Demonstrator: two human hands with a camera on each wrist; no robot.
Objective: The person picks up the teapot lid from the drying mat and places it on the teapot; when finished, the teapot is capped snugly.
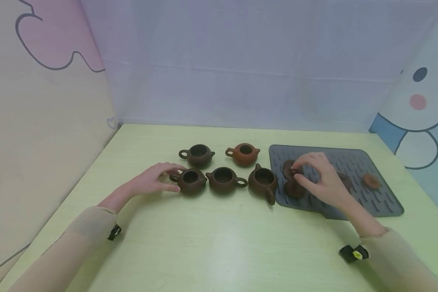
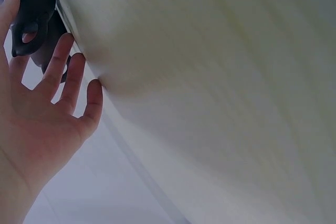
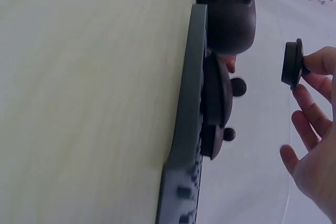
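My left hand (image 1: pixel 154 178) lies beside a dark brown teapot (image 1: pixel 191 187) at the left of the front row. Its thumb and index finger reach to either side of the handle (image 2: pixel 29 40) against the body, the other fingers spread loosely. With thumb and forefinger, my right hand (image 1: pixel 323 180) pinches a dark round lid (image 3: pixel 290 66) by its knob, raised above a grey ridged mat (image 1: pixel 315 152). Lids with round knobs (image 3: pixel 218 90) lie on the mat below that hand. The teapots in the front row show open tops.
Two more front-row teapots (image 1: pixel 223 184) (image 1: pixel 260 184) stand to the right, the last with its handle toward me. Behind them are a dark teapot (image 1: pixel 200 160) and a reddish one (image 1: pixel 243 159). An orange-brown lid (image 1: pixel 371 181) lies on the mat's right side.
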